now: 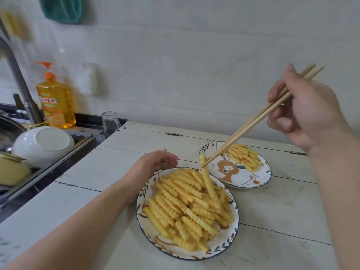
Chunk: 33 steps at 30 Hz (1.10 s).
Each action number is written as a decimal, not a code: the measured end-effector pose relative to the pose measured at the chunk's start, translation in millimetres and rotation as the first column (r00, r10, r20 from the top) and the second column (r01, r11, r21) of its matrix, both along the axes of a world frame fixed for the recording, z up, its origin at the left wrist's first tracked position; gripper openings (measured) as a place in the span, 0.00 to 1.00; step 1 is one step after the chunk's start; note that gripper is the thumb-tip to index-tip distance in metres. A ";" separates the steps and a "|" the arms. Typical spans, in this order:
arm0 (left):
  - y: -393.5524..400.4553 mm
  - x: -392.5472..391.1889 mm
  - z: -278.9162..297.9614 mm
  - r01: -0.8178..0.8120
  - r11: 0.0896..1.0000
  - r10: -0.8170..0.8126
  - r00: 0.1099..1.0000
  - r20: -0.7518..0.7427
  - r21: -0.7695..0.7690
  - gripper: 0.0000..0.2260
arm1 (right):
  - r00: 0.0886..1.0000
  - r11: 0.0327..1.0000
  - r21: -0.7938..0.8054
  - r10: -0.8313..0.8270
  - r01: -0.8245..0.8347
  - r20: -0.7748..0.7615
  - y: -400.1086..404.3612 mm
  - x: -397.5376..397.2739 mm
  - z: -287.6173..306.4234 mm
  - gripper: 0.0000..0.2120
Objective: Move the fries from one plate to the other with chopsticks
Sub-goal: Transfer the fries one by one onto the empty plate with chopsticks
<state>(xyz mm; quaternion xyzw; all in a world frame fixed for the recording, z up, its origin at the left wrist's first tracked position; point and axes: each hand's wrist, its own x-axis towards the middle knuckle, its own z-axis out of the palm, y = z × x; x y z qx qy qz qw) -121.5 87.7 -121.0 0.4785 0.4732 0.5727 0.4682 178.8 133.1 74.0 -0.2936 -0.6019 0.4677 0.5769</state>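
While the right hand [303,112] at the upper right of the frame grips a pair of wooden chopsticks [259,117], their tips pinch the top end of one crinkle-cut fry [209,182], which stands steeply tilted with its lower end among the pile of fries [183,207] on the near plate [228,244] at lower centre. Its fingers [276,92] are curled round the sticks, the thumb pressing them from above. Just beyond, toward centre right, the far plate [251,182] with an orange animal picture carries a smaller heap of fries [243,155] on its far side; the two plates lie just beside each other, whether touching I cannot tell. The left hand [155,162] rests on the pale planked desk [282,211] at the near plate's upper left rim, fingers loosely curled and holding nothing. At the left of the frame sits a sink [58,152] with an overturned white bowl [42,145], a yellow sponge [11,170], a metal tap [21,84] and an orange bottle of dish soap [56,102]. A small glass [110,121] stands behind the desk's far left corner. A green cloth [62,8] hangs at upper left.
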 end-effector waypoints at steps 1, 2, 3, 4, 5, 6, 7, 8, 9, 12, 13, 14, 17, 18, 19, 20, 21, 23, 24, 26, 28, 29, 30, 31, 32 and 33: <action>1.4 -1.1 -0.6 0.000 1.000 0.000 1.000 0.008 -0.003 0.23 | 1.000 1.000 -0.005 0.020 -0.020 0.023 -1.7 -5.8 -2.0 0.29; 3.3 -2.7 -1.9 0.011 1.000 -0.011 1.000 0.018 0.005 0.23 | 0.998 0.999 -0.008 0.039 -0.038 0.053 -2.8 -11.4 -4.3 0.29; 3.2 -3.2 -1.7 0.022 1.000 -0.022 0.999 0.023 0.000 0.24 | 0.995 0.998 -0.013 0.056 -0.055 0.085 -4.4 -17.0 -7.0 0.28; 4.2 -4.7 -2.9 0.032 0.999 -0.032 0.999 0.018 -0.005 0.24 | 0.991 0.997 -0.016 0.071 -0.070 0.114 -5.3 -21.4 -9.6 0.28; 3.2 -4.3 -3.3 0.036 0.999 -0.036 0.999 0.011 -0.012 0.24 | 0.986 0.996 -0.016 0.084 -0.083 0.141 -6.2 -25.1 -12.1 0.28; 4.3 -5.4 -4.6 0.030 0.999 -0.030 1.000 0.010 -0.014 0.24 | 0.982 0.996 -0.015 0.093 -0.092 0.166 -7.1 -28.2 -14.1 0.27; 1.5 -3.4 -3.2 0.035 0.999 -0.035 0.999 0.006 -0.017 0.23 | 0.978 0.996 -0.013 0.094 -0.093 0.186 -7.9 -30.2 -15.3 0.27; 0.4 -2.4 -2.8 0.041 0.999 -0.041 0.999 0.011 -0.010 0.22 | 0.978 0.996 -0.007 0.088 -0.088 0.190 -8.3 -31.1 -15.9 0.26; -1.2 -1.5 -2.1 0.037 0.999 -0.037 0.999 0.001 -0.008 0.21 | 0.982 0.997 0.003 0.077 -0.078 0.174 -8.3 -30.6 -16.0 0.25; -3.3 -0.2 -1.9 0.023 1.000 -0.023 1.000 -0.008 0.006 0.22 | 0.998 0.999 0.040 0.005 -0.007 0.065 -2.9 -21.9 -14.6 0.23; -3.5 -1.1 -2.1 0.028 1.000 -0.028 1.000 -0.002 0.007 0.23 | 0.998 0.998 0.056 -0.044 0.041 0.044 0.8 -17.7 -14.6 0.22; -1.2 -3.3 -3.5 0.036 0.999 -0.036 0.999 -0.001 0.011 0.24 | 0.993 0.991 0.078 -0.112 0.108 0.047 6.1 -13.2 -15.8 0.21; 7.3 -8.5 -6.5 0.055 0.998 -0.055 0.998 0.022 0.012 0.25 | 0.920 0.931 0.169 -0.351 0.323 0.177 26.9 -2.2 -26.9 0.22; 10.8 -11.3 -9.0 0.058 0.998 -0.058 0.998 0.024 0.008 0.26 | 0.881 0.909 0.194 -0.408 0.369 0.237 32.9 -0.7 -32.3 0.22; 11.9 -12.2 -10.0 0.056 0.998 -0.056 0.998 0.017 0.001 0.27 | 0.843 0.890 0.212 -0.452 0.404 0.292 38.0 -0.3 -38.3 0.22; 12.3 -12.1 -10.2 0.062 0.998 -0.062 0.998 0.015 0.001 0.27 | 0.806 0.872 0.227 -0.488 0.433 0.334 41.3 -1.5 -44.0 0.23; 13.3 -12.5 -11.1 0.071 0.997 -0.072 0.997 0.015 0.003 0.26 | 0.774 0.854 0.245 -0.519 0.459 0.363 44.7 -3.4 -50.5 0.23; 13.4 -12.0 -11.6 0.063 0.998 -0.063 0.998 0.027 0.001 0.24 | 0.723 0.822 0.294 -0.570 0.488 0.391 49.0 -9.6 -63.5 0.25; 13.8 -12.3 -12.6 0.059 0.998 -0.059 0.998 0.033 0.002 0.24 | 0.708 0.811 0.321 -0.585 0.489 0.396 51.2 -13.4 -70.4 0.27; 14.6 -12.1 -13.2 0.057 0.998 -0.057 0.998 0.035 0.010 0.24 | 0.690 0.802 0.371 -0.594 0.468 0.414 53.5 -21.0 -82.7 0.31; 13.8 -11.3 -11.5 0.055 0.998 -0.055 0.998 0.023 0.015 0.25 | 0.661 0.789 0.421 -0.609 0.447 0.439 54.5 -26.8 -91.0 0.31; 13.6 -11.1 -11.3 0.061 0.998 -0.062 0.998 0.020 0.015 0.27 | 0.648 0.783 0.434 -0.616 0.445 0.447 54.5 -28.5 -92.4 0.31; 13.3 -10.7 -10.7 0.065 0.998 -0.065 0.998 0.017 0.012 0.28 | 0.644 0.782 0.431 -0.618 0.449 0.451 53.6 -29.4 -91.3 0.30; 13.3 -11.1 -10.6 0.062 0.998 -0.062 0.998 0.010 0.009 0.30 | 0.650 0.789 0.412 -0.611 0.456 0.452 53.0 -29.4 -88.5 0.28; 13.0 -11.3 -10.1 0.060 0.998 -0.060 0.998 0.005 0.006 0.30 | 0.675 0.806 0.377 -0.589 0.456 0.444 52.1 -28.2 -83.7 0.27; 11.8 -10.6 -9.4 0.057 0.998 -0.057 0.998 -0.003 0.006 0.28 | 0.717 0.832 0.331 -0.553 0.445 0.425 50.7 -26.0 -76.7 0.25</action>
